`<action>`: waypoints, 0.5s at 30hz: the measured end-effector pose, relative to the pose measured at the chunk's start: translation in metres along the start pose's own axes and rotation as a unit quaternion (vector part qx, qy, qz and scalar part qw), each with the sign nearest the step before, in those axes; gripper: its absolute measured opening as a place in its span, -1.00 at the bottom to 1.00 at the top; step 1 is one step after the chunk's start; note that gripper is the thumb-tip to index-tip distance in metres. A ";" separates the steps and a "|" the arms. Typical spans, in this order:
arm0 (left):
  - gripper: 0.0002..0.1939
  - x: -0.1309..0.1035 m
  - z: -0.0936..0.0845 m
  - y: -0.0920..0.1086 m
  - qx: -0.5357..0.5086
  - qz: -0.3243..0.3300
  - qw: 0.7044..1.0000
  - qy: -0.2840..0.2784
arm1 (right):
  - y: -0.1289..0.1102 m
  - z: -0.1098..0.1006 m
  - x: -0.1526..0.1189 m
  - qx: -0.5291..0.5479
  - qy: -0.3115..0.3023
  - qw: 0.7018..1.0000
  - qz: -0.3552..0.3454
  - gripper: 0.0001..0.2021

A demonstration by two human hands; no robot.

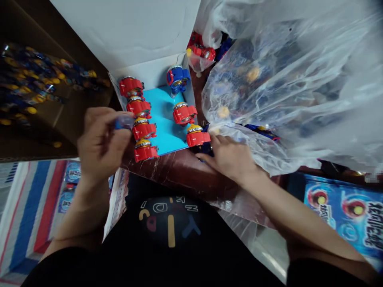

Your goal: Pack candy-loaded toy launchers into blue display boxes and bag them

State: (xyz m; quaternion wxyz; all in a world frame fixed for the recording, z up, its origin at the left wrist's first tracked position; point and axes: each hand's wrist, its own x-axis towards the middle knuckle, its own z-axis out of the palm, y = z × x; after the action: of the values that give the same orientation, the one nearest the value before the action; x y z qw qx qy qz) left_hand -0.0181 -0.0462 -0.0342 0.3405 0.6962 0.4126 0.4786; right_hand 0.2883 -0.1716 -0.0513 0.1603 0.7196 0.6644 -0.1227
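My left hand (101, 139) is closed in a pinch on a small blue-purple translucent piece (124, 121), blurred by motion, beside the left edge of a white box (152, 65) with a light-blue floor. Along that edge stands a row of several red toys (143, 129) with silver and yellow tops. On the box's right side are a blue toy (177, 77), a red toy (184, 114) and another red toy (198, 136) at the front corner. By that corner my right hand (230, 155) has its thumb and fingers around a dark blue toy (205, 148), partly hidden.
At left, a brown carton (68, 127) holds many small blue and yellow pieces. Clear plastic bags (269, 91) of toys cover the right side of the dark red tabletop (179, 171). Blue printed packets (344, 211) lie at lower right, and a striped woven bag (38, 207) at lower left.
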 end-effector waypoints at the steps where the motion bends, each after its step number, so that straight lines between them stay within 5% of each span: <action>1: -0.72 0.000 0.005 0.004 0.049 0.058 0.996 -0.038 | -0.012 0.009 0.002 0.009 -0.008 1.000 0.018 -0.37; 4: -0.66 0.000 0.017 0.014 0.134 0.154 0.971 -0.122 | -0.019 0.021 0.008 0.040 -0.035 0.998 0.030 -0.52; 8: -0.68 -0.002 0.012 0.018 0.107 0.129 0.975 -0.147 | 0.034 0.011 -0.011 0.202 -0.001 0.979 -0.043 -0.58; 12: -0.69 -0.007 0.008 0.025 -0.078 0.046 0.988 -0.126 | 0.072 -0.028 -0.043 0.417 0.192 0.883 -0.098 -0.53; 15: -0.63 -0.011 0.020 0.034 -0.224 -0.070 0.954 -0.185 | 0.051 -0.060 -0.044 0.459 0.359 0.801 -0.139 -0.46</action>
State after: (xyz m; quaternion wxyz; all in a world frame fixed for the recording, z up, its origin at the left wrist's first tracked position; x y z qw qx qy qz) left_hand 0.0069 -0.0726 -0.0151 0.5904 0.6477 0.2728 0.3967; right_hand 0.3330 -0.1916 0.0243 -0.4572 0.6013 0.6335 -0.1675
